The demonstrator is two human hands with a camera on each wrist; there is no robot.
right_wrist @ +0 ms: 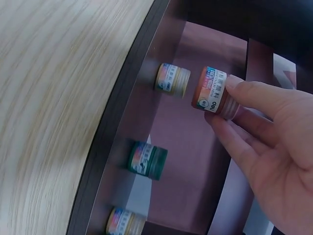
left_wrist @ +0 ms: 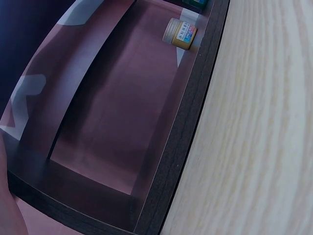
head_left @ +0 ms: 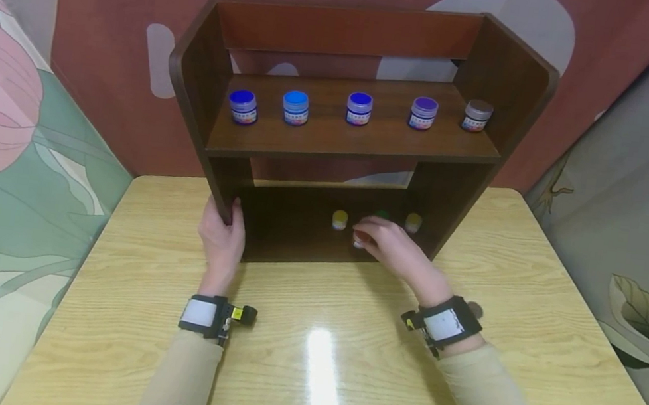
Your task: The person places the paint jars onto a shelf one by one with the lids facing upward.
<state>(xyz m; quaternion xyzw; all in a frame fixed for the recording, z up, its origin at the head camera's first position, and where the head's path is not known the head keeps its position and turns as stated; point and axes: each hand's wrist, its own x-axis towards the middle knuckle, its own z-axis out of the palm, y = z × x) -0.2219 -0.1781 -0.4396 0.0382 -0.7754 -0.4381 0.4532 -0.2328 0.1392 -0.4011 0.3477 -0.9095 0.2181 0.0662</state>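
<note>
My right hand [head_left: 396, 245] pinches a small red-brown paint jar [right_wrist: 210, 90] between thumb and fingers, inside the lower compartment of a dark brown wooden shelf [head_left: 306, 150]. In the right wrist view the jar's base appears raised off the lower board. Near it on that board stand a yellow paint jar [head_left: 339, 221], a green paint jar [right_wrist: 146, 160], partly hidden by the hand in the head view, and another yellowish jar [head_left: 413, 223]. My left hand [head_left: 222, 234] grips the front edge of the shelf's left side panel; only a sliver of it shows in the left wrist view.
Along the upper board stand several jars: dark blue [head_left: 242, 107], light blue [head_left: 296, 108], blue [head_left: 359, 109], purple [head_left: 423, 113] and brown-black [head_left: 476, 116]. The shelf stands on a light wood table [head_left: 274, 330], against a patterned red cloth [head_left: 105, 70].
</note>
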